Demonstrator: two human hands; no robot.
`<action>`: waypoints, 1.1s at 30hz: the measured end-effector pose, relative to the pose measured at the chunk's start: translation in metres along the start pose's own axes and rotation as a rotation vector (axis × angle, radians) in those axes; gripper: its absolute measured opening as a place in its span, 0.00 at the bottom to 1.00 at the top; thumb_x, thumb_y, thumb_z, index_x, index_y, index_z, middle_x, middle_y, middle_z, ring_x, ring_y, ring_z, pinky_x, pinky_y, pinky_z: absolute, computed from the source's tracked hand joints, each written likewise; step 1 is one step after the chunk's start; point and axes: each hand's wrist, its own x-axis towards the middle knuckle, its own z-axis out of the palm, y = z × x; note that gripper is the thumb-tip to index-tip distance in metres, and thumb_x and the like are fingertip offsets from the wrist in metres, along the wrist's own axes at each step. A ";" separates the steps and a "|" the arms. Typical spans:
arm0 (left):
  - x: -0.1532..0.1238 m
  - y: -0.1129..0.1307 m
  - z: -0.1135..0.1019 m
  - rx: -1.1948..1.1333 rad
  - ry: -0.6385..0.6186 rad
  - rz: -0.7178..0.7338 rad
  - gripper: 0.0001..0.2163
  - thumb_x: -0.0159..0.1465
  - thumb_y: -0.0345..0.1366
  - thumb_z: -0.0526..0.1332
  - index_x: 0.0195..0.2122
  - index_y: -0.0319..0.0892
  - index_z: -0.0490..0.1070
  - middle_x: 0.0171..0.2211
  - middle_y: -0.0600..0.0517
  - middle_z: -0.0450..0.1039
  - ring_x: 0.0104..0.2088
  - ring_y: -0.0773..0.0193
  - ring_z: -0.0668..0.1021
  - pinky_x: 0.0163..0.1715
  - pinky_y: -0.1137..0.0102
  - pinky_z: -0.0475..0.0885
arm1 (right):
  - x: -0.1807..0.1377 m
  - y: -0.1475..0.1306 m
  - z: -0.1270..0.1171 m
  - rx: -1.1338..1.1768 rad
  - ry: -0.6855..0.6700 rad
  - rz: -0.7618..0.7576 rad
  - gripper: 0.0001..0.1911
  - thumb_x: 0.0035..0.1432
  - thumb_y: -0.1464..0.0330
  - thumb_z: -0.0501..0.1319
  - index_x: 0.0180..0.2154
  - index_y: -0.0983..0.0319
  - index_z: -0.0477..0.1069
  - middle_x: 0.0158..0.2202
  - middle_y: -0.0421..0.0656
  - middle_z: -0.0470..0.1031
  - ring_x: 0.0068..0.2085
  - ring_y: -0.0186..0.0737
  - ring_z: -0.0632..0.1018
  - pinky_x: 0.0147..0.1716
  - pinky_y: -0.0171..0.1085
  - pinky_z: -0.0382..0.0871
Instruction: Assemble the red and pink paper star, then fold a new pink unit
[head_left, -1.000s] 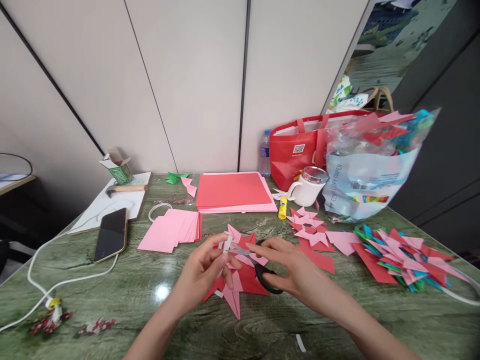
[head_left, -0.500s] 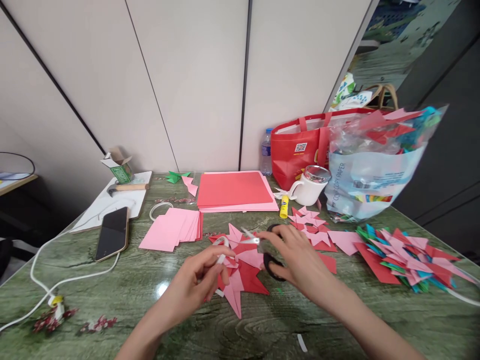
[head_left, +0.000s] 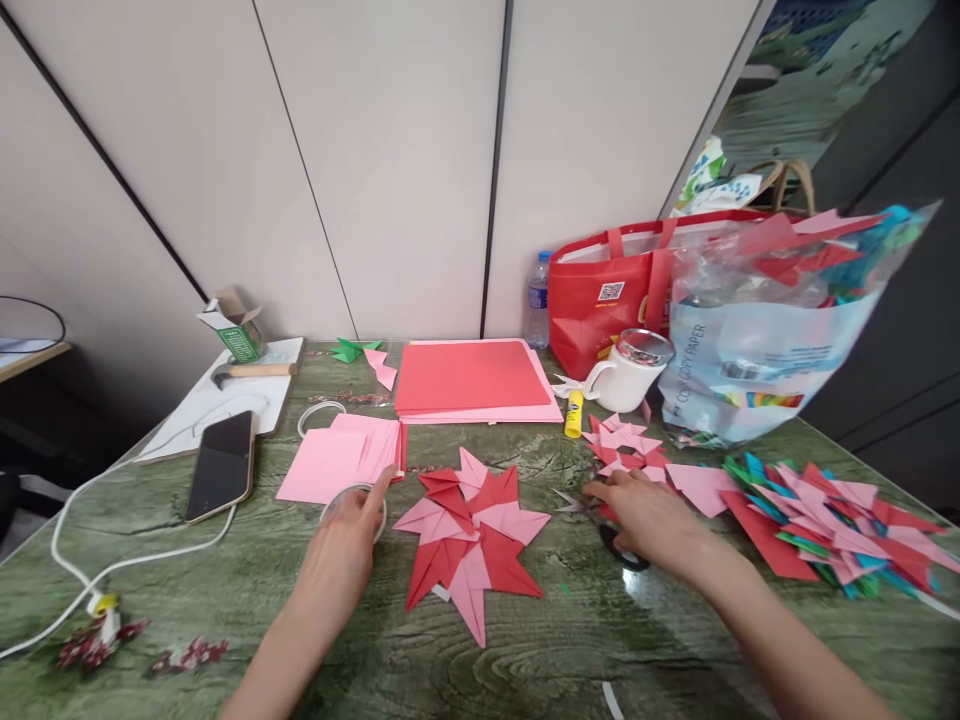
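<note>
My left hand (head_left: 341,545) is over a roll of tape (head_left: 381,515) on the table, its fingers partly hidden and closed on it. Its index finger points forward, with a small pale bit at the tip. My right hand (head_left: 649,515) grips black-handled scissors (head_left: 628,556) low at the table, blades pointing left. Between my hands lies a folded paper star (head_left: 506,525) of alternating red and pink points, with a small white strip by its lower left. Just beyond my left hand is a fanned stack of pink paper squares (head_left: 322,465).
Behind lie red and pink sheets (head_left: 472,375), a yellow glue stick (head_left: 574,415) and a white mug (head_left: 626,375). Colourful folded pieces (head_left: 840,520) are piled at right, below a plastic bag (head_left: 772,350) and a red bag (head_left: 589,300). A phone (head_left: 221,465) and cable lie left.
My hands have moved apart, off the paper star. My left hand went left with the tape roll, my right hand right with the scissors, both down to the table. The star is now fully visible.
</note>
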 end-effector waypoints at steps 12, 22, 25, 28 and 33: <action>0.004 0.063 -0.015 -1.014 -0.049 0.064 0.11 0.60 0.30 0.55 0.39 0.45 0.75 0.43 0.46 0.72 0.46 0.60 0.74 0.46 0.63 0.69 | 0.034 -0.110 -0.032 1.037 0.315 -0.687 0.07 0.55 0.70 0.62 0.39 0.60 0.73 0.41 0.43 0.70 0.37 0.32 0.75 0.37 0.35 0.72; 0.015 0.061 -0.017 -1.006 -0.105 0.021 0.14 0.61 0.30 0.54 0.46 0.45 0.72 0.43 0.46 0.72 0.42 0.61 0.75 0.42 0.65 0.72 | 0.045 -0.115 -0.027 1.103 0.525 -0.674 0.05 0.58 0.70 0.59 0.32 0.61 0.73 0.35 0.43 0.71 0.38 0.35 0.74 0.37 0.36 0.71; 0.014 0.053 -0.004 -0.780 0.002 0.060 0.21 0.60 0.30 0.55 0.55 0.47 0.62 0.45 0.46 0.70 0.40 0.60 0.75 0.41 0.61 0.72 | 0.055 -0.107 -0.019 1.204 0.496 -0.463 0.05 0.59 0.68 0.58 0.32 0.61 0.71 0.33 0.42 0.72 0.34 0.34 0.74 0.30 0.33 0.70; 0.013 0.042 0.013 -0.483 0.123 0.204 0.23 0.60 0.27 0.56 0.57 0.48 0.60 0.50 0.44 0.66 0.51 0.54 0.69 0.48 0.54 0.68 | 0.064 -0.095 0.001 1.127 0.427 -0.434 0.12 0.60 0.71 0.55 0.46 0.60 0.68 0.37 0.43 0.74 0.37 0.36 0.75 0.36 0.37 0.71; 0.014 0.035 0.034 -0.239 0.006 0.356 0.26 0.56 0.30 0.62 0.56 0.44 0.59 0.57 0.41 0.61 0.58 0.47 0.63 0.52 0.49 0.65 | 0.060 -0.089 0.032 0.903 0.384 -0.551 0.28 0.59 0.75 0.52 0.60 0.56 0.52 0.43 0.45 0.72 0.46 0.42 0.71 0.49 0.48 0.66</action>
